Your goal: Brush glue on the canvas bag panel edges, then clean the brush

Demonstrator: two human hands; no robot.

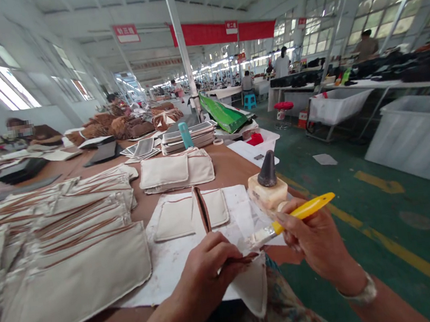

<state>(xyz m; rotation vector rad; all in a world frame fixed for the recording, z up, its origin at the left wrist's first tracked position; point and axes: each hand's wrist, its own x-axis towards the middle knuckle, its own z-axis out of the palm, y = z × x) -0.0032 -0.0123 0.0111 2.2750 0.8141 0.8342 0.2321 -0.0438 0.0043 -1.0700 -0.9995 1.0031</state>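
My left hand (pixel 210 268) is closed on the brown-trimmed edge of a cream fabric piece (pixel 253 283), which hangs over the table's front edge. In my right hand (pixel 316 237) is a paintbrush (pixel 304 212) with a yellow handle. Its bristles touch or hover just above the piece's edge, close to my left fingertips; contact is hard to make out. Beyond my hands, another cream piece (pixel 175 217) with a brown strip standing up lies on white paper (pixel 167 274). A pale plastic bottle (pixel 267 193) with a black cone-shaped top stands just behind the brush.
Stacked cream fabric pieces (pixel 91 279) cover the left of the brown table (pixel 235 166). A smaller pile (pixel 176 169) lies farther back, near a turquoise bottle (pixel 185 135) and a green bag (pixel 224 113). Right of the table, a white bin (pixel 415 138) stands on the green floor.
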